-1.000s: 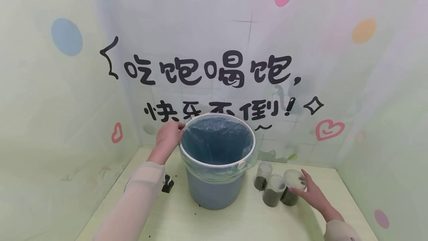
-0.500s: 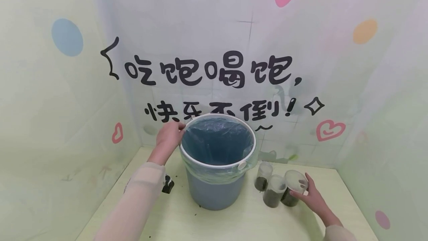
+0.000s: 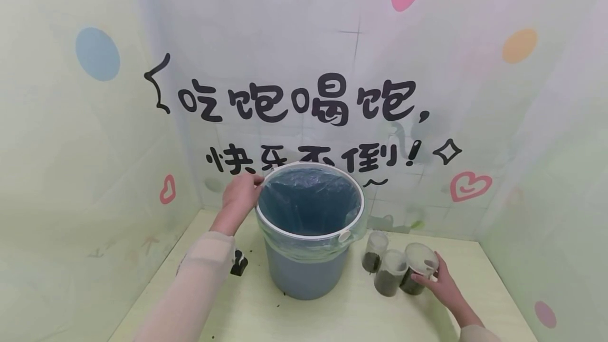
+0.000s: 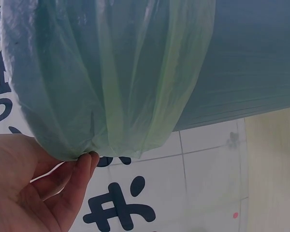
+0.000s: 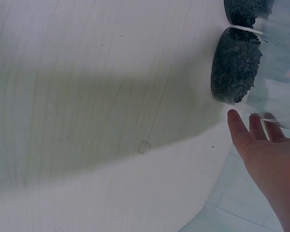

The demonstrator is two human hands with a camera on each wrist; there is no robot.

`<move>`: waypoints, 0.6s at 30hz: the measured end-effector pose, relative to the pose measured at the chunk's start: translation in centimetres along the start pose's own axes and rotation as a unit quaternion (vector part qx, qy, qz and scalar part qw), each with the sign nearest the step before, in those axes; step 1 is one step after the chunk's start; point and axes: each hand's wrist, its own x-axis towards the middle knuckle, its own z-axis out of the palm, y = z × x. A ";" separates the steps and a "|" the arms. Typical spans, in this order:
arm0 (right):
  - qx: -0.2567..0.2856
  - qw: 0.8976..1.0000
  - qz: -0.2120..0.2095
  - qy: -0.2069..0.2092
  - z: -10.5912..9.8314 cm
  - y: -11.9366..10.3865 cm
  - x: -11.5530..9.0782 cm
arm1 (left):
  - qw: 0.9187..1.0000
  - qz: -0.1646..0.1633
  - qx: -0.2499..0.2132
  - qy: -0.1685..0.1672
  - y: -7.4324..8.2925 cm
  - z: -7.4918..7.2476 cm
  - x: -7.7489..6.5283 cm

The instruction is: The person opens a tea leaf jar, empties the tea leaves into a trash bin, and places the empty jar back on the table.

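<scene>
My left hand (image 3: pixel 239 194) pinches the edge of a thin, pale green bin liner (image 4: pixel 113 96) at the left rim of a blue-grey bin (image 3: pixel 306 276). The liner is folded over the bin's white rim, and the bin stands upright. At the right, my right hand (image 3: pixel 444 281) is beside the rightmost clear plastic jar (image 3: pixel 421 258), thumb in front and fingers along its right side. Seen from the right wrist, those fingers are nearly straight against the jar's wall. Dark, crumbly bits (image 5: pixel 237 65) fill the lower part of this jar.
Two more clear jars, a middle one (image 3: pixel 391 273) and a rear one (image 3: pixel 374 252), stand close together between the bin and my right hand. A small black object (image 3: pixel 239 264) lies left of the bin. Sheet walls (image 3: pixel 304 41) with printed lettering enclose the table (image 3: pixel 313 321).
My right hand has slid slightly lower along the rightmost jar, which stays in its place. My left hand keeps its hold on the liner at the rim.
</scene>
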 end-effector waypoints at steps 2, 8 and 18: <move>0.001 1.000 -0.004 0.004 0.1 0.1 0.0 | 1.000 0.000 -0.002 0.000 0.0 0.0 0.0; 0.024 1.000 -0.011 0.016 0.5 0.4 0.2 | 1.000 -0.001 -0.002 0.001 0.0 0.0 0.0; 0.048 0.999 0.008 0.008 0.8 0.9 0.3 | 1.000 -0.001 -0.004 -0.003 0.0 0.0 -0.1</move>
